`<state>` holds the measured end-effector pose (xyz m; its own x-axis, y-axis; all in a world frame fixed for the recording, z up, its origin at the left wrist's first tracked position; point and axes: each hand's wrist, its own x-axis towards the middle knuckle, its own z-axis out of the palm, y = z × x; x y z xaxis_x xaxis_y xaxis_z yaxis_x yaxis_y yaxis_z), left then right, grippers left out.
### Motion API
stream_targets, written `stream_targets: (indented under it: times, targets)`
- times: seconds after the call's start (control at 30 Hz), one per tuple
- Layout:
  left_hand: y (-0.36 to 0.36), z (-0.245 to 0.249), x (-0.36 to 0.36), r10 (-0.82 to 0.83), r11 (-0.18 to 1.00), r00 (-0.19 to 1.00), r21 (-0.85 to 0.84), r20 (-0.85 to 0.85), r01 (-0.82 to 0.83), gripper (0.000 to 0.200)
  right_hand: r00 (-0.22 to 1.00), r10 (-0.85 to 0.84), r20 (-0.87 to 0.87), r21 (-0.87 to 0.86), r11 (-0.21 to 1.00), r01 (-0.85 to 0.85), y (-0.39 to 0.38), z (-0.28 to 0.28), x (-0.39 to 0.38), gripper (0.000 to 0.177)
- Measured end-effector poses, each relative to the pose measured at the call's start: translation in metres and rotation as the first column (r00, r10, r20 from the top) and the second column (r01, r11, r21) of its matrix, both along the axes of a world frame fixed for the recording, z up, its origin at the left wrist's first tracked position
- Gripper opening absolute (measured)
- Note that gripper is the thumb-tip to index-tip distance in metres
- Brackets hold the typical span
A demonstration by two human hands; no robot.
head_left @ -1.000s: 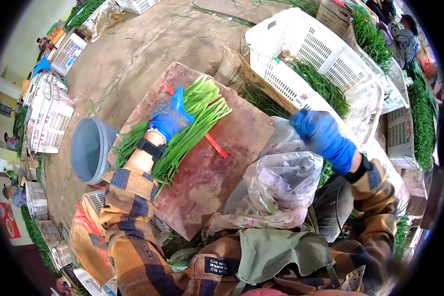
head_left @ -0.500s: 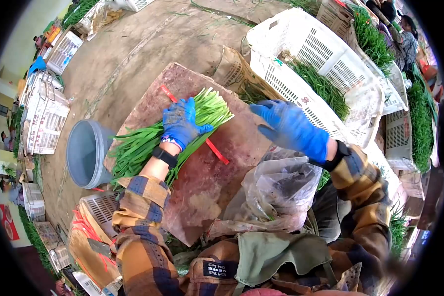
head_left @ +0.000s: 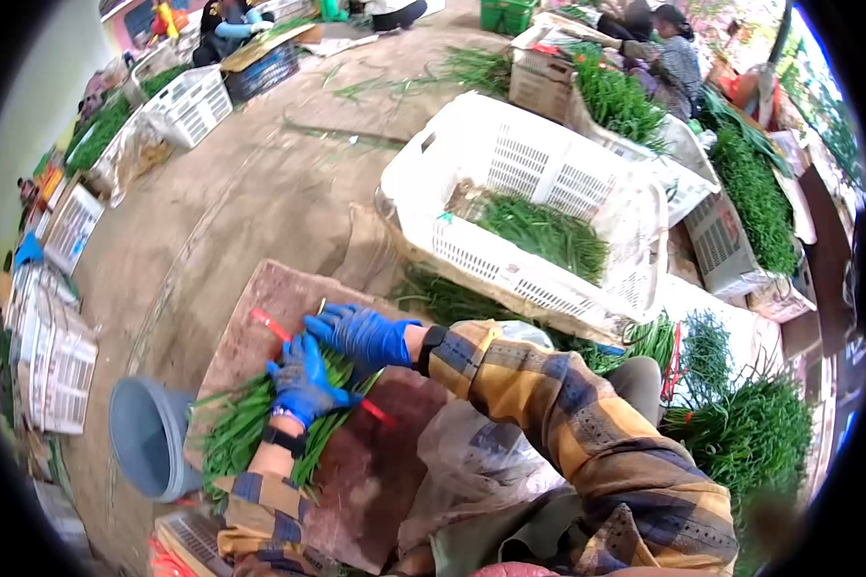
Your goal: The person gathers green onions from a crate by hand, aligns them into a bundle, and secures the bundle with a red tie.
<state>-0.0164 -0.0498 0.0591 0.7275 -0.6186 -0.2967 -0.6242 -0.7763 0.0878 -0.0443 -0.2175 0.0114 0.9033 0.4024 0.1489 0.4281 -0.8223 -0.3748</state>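
Both hands wear blue gloves. My left hand point(head_left: 306, 380) presses down on a bundle of long green stalks point(head_left: 236, 433) on a reddish board point(head_left: 375, 481), its thumb apart from the other fingers. Against the bundle's upper end lies my right hand point(head_left: 364, 337), fingers bent over the pale stalk ends and mostly hiding them. A red strip point(head_left: 377, 413) runs beneath the bundle and shows on both sides of it.
A grey bucket point(head_left: 152, 438) stands left of the board. Beyond the board is a large white crate point(head_left: 529, 149) with greens inside. Tied greens point(head_left: 741, 433) lie at the right. People point(head_left: 678, 62) sit among crates in the background.
My right hand has come across from the right onto the stalk ends beside my left hand. The camera view has shifted, so the board and bucket appear lower and further left.
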Motion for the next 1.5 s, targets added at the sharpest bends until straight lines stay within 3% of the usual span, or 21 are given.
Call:
stream_targets:
  times: [0.1, 0.13, 0.23, 0.27, 0.37, 0.4, 0.5, 0.63, 0.73, 0.83, 0.9, 0.97, 1.03, 1.13, 1.2, 1.27, 1.37, 1.5]
  targets:
    - [0.009, -0.018, 0.009, 0.034, 0.992, 0.999, -0.118, -0.043, -0.038, 0.120, 0.989, 0.093, 0.113, 0.163, 0.980, -0.111, -0.009, 0.010, -0.001, 0.104]
    - [0.008, -0.020, 0.010, 0.035, 0.990, 0.999, -0.139, -0.025, -0.038, 0.115, 0.978, 0.080, 0.194, 0.263, 0.956, -0.130, -0.012, 0.017, -0.007, 0.077]
    - [0.017, -0.036, 0.014, 0.010, 0.973, 0.996, -0.229, 0.091, 0.011, 0.108, 0.976, 0.031, 0.216, 0.315, 0.944, -0.099, -0.013, 0.008, -0.009, 0.051]
    - [0.017, -0.035, 0.013, 0.022, 0.976, 0.997, -0.220, 0.077, -0.004, 0.106, 0.960, -0.044, 0.277, 0.390, 0.918, -0.070, -0.010, 0.008, -0.013, 0.029]
    - [0.017, -0.032, 0.015, 0.015, 0.971, 1.000, -0.239, 0.026, -0.008, 0.105, 0.944, -0.055, 0.324, 0.449, 0.888, -0.102, -0.006, 0.005, -0.010, 0.024]
    - [0.015, -0.034, 0.016, 0.011, 0.964, 0.999, -0.264, 0.036, -0.001, 0.105, 0.943, -0.091, 0.320, 0.495, 0.865, -0.084, -0.001, 0.003, -0.009, 0.014]
    - [0.021, -0.043, 0.015, 0.028, 0.958, 0.999, -0.287, 0.037, -0.017, 0.104, 0.914, -0.192, 0.357, 0.492, 0.870, -0.009, 0.004, -0.003, -0.009, 0.015]
    - [0.019, -0.043, 0.018, 0.013, 0.945, 0.999, -0.328, 0.044, 0.002, 0.106, 0.825, -0.238, 0.512, 0.327, 0.943, 0.069, 0.012, 0.007, -0.010, 0.014]
    - [0.019, -0.045, 0.014, 0.035, 0.947, 0.997, -0.322, 0.072, -0.010, 0.109, 0.879, -0.262, 0.398, 0.288, 0.946, 0.152, 0.012, 0.016, -0.015, 0.013]
    - [0.016, -0.038, 0.015, 0.036, 0.939, 0.999, -0.343, 0.034, -0.022, 0.108, 0.962, -0.225, 0.154, 0.348, 0.924, 0.160, 0.007, 0.011, -0.005, 0.016]
    - [0.016, -0.036, 0.015, 0.041, 0.939, 0.999, -0.340, -0.013, -0.043, 0.107, 0.961, -0.214, 0.177, 0.575, 0.815, 0.076, -0.010, 0.007, 0.001, 0.016]
    - [0.019, -0.044, 0.016, 0.038, 0.957, 0.997, -0.290, 0.069, -0.016, 0.107, 0.858, -0.443, 0.260, 0.711, 0.689, 0.140, -0.019, 0.011, -0.004, 0.015]
    - [0.018, -0.041, 0.016, 0.043, 0.961, 0.999, -0.275, 0.030, -0.033, 0.107, 0.933, -0.359, 0.019, 0.742, 0.631, 0.227, -0.034, 0.016, -0.010, 0.016]
    - [0.017, -0.039, 0.014, 0.059, 0.968, 0.996, -0.246, 0.064, -0.042, 0.104, 0.967, -0.253, -0.043, 0.608, 0.761, 0.226, -0.030, 0.029, -0.017, 0.015]
    - [0.018, -0.041, 0.015, 0.058, 0.967, 0.994, -0.252, 0.088, -0.034, 0.101, 0.959, -0.267, 0.095, 0.297, 0.927, 0.229, -0.020, 0.036, -0.020, 0.017]
    - [0.023, -0.050, 0.014, 0.050, 0.948, 0.994, -0.318, 0.100, -0.015, 0.100, 0.920, -0.246, 0.305, 0.044, 0.969, 0.244, -0.009, 0.031, -0.018, 0.021]
    - [0.018, -0.039, 0.012, 0.076, 0.939, 0.997, -0.339, 0.020, -0.065, 0.101, 0.938, -0.263, 0.226, -0.056, 0.958, 0.282, 0.005, 0.026, -0.012, 0.018]
    - [0.018, -0.041, 0.017, 0.073, 0.962, 0.997, -0.265, -0.003, -0.071, 0.109, 0.944, -0.309, 0.113, 0.075, 0.950, 0.302, 0.007, 0.020, -0.009, 0.018]
